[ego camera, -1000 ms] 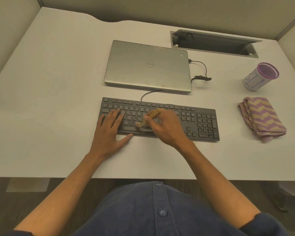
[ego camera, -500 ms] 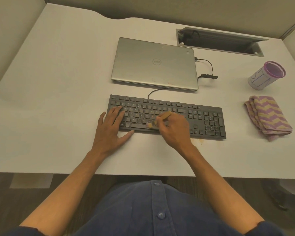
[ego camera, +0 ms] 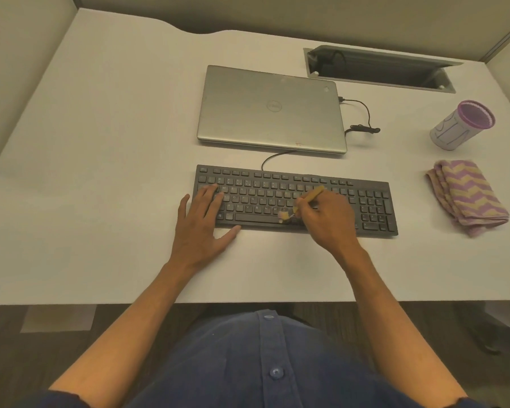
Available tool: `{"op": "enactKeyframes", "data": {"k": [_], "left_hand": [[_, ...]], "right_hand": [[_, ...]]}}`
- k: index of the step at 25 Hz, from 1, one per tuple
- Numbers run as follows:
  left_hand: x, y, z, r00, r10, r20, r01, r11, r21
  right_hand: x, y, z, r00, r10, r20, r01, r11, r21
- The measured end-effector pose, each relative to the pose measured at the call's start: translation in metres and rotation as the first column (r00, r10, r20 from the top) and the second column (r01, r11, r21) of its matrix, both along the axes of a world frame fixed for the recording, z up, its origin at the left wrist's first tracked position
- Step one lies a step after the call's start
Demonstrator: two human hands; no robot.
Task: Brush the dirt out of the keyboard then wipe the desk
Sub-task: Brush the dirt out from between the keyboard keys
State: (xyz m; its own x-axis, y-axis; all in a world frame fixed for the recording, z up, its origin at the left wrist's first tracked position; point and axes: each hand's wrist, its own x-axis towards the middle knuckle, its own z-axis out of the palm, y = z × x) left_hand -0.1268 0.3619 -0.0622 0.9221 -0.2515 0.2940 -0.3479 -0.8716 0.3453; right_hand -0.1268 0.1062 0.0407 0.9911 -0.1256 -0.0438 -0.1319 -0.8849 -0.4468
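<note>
White desk (ego camera: pixel 115 172) fills the cubicle, walled by beige partitions. On it, the left hand (ego camera: pixel 202 228) lies flat with relaxed fingers resting on the left end of the keyboard (ego camera: pixel 371 201), thumb on the desk beside its front edge. The right hand (ego camera: pixel 327 222) grips a small wooden-handled brush (ego camera: pixel 309 197), its pale bristles down on the keys near the space bar. The keyboard is black, full-size, wired, sitting in front of a closed silver laptop (ego camera: pixel 271 110). Well to the right lie a folded purple-and-tan zigzag cloth (ego camera: pixel 468 195) and 1 purple-rimmed cup (ego camera: pixel 462 125).
</note>
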Motion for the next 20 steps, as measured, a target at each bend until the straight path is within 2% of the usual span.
{"op": "enactKeyframes", "data": {"k": [5,9,14,18,20], "left_hand": [[0.0,0.001,-0.001,1.0,0.004,-0.005,-0.004,1.0,-0.004],[0.001,0.0,-0.001,1.0,0.0,-0.01,0.0,1.0,-0.009],[0.001,0.001,-0.002,1.0,0.002,-0.008,-0.002,1.0,-0.007],[0.001,0.0,-0.001,1.0,0.001,-0.008,-0.001,1.0,-0.013],[0.001,0.0,-0.001,1.0,0.003,-0.006,-0.003,1.0,-0.014]], "right_hand": [[0.001,0.006,0.002,0.993,-0.067,0.095,0.055,0.99,0.127],[-0.008,-0.001,-0.003,0.999,-0.009,0.031,0.009,1.0,-0.029],[-0.012,0.012,0.005,0.991,0.02,0.133,-0.035,0.993,0.114],[-0.012,0.002,0.001,0.998,0.034,0.044,-0.034,0.999,-0.017],[-0.013,0.0,0.002,0.995,0.016,0.096,-0.02,0.999,0.031]]}}
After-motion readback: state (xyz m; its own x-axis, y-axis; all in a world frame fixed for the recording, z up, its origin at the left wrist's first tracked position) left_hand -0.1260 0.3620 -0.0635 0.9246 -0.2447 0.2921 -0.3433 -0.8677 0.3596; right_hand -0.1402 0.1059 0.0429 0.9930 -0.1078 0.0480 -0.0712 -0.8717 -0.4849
